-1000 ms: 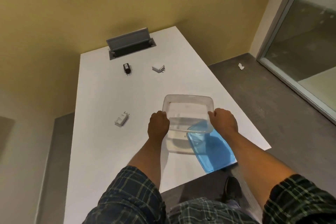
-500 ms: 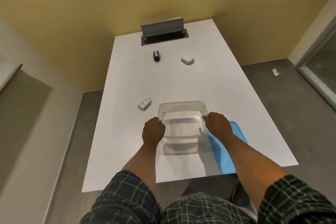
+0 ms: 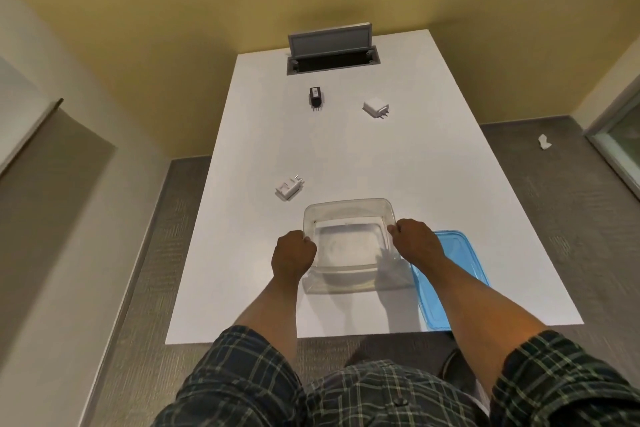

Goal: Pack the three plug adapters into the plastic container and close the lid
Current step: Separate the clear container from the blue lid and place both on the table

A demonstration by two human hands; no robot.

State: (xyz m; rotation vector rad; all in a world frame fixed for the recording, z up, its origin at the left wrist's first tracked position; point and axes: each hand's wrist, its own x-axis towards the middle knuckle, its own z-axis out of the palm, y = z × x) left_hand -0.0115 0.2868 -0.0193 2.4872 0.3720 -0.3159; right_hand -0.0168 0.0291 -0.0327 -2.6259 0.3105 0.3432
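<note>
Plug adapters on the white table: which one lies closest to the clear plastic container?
The white adapter just beyond the container's far-left corner; the black adapter and other white adapter lie farther off.

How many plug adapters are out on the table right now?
3, all outside the clear plastic container: a black plug adapter by the grey cable hatch, a white square adapter far right, a white adapter just left of the container.
</note>
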